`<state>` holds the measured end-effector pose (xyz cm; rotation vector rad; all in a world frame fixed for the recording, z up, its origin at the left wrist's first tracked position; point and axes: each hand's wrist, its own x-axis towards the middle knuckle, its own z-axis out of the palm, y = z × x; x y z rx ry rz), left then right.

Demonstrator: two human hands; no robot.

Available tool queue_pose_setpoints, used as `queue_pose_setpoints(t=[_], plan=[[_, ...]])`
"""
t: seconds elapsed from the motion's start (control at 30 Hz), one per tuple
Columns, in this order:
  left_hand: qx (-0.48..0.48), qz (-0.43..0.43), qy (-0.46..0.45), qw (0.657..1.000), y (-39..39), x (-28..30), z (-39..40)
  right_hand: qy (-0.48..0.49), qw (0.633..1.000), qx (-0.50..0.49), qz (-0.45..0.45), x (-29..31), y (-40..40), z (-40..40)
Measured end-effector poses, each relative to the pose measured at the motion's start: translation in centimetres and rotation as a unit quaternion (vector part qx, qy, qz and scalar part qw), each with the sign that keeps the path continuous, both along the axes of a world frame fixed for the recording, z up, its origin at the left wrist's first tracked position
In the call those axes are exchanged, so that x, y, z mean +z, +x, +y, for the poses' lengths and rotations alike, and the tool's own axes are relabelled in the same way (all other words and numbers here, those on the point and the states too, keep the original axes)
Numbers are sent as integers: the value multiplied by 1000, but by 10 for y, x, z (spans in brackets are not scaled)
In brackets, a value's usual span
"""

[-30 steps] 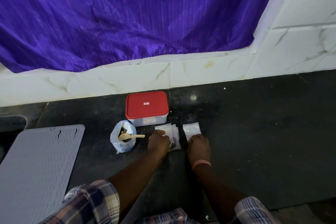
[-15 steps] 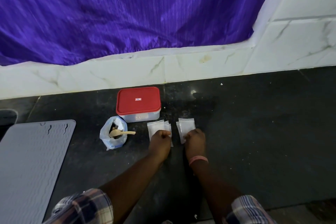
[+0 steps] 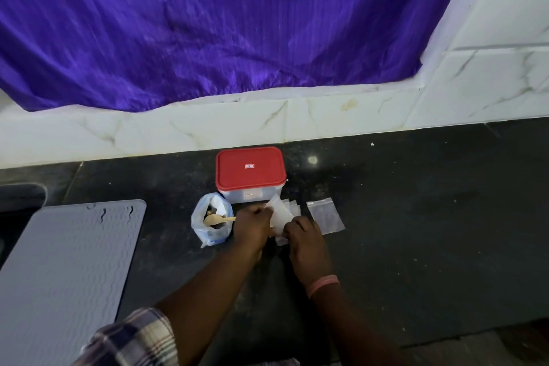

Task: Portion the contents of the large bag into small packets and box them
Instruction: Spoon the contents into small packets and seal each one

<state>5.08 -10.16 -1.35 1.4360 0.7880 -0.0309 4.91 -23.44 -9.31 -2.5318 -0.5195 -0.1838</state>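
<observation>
A clear small packet point(image 3: 279, 215) is tilted up between both hands. My left hand point(image 3: 252, 224) pinches its left edge and my right hand point(image 3: 303, 235) pinches its lower right corner. More small packets point(image 3: 294, 206) lie fanned out under it on the dark counter. Another small packet point(image 3: 325, 215) lies flat to the right, apart from my hands. The large bag point(image 3: 208, 224) stands open left of my left hand, with dark contents and a wooden spoon point(image 3: 218, 219) in it. Behind the bag sits a clear box with a red lid point(image 3: 249, 171), closed.
A grey ribbed mat point(image 3: 65, 270) covers the counter's left side. White marble tiles point(image 3: 208, 128) and a purple cloth point(image 3: 208, 24) rise behind the box. Bare black counter point(image 3: 430, 217) stretches to the right.
Both hands came together from separate packets and lifted one packet between them. The right hand left the right-hand packet lying flat.
</observation>
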Motion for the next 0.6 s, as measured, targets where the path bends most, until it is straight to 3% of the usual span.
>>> queue_pose_setpoints(t=[0.13,0.33,0.47,0.6], plan=[[9,10,-30,999,-8,2,26,14,1000,15,19,-1,2,9],[-9,-26,-52,998,-17,4,45,81,994,-59,-52,37,-8,34],[-26,-37,-32,998,-27,6,51,273,956,-72,81,57,-14,64],[-26,-38,-36,998,-35,8,59,359,910,-109,176,68,-13,77]])
